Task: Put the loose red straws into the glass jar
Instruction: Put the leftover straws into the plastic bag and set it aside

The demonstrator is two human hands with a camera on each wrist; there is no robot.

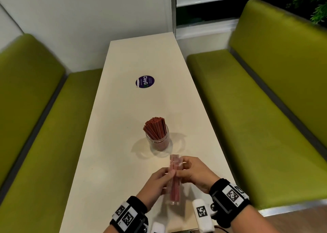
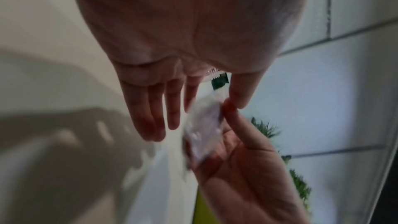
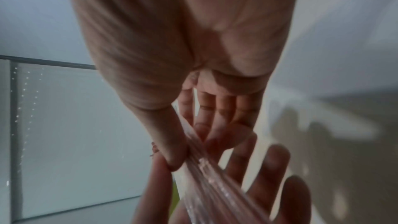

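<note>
Pinching straw packet (image 1: 174,178) between hands (image 1: 177,177)

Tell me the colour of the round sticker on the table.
Dark purple with white lettering; the sticker shows best in the head view.

Between the hands, the clear packet of straws (image 1: 174,181) blurs in every view; the left hand (image 1: 156,183) hides part of it, so a straw count cannot be told.
</note>
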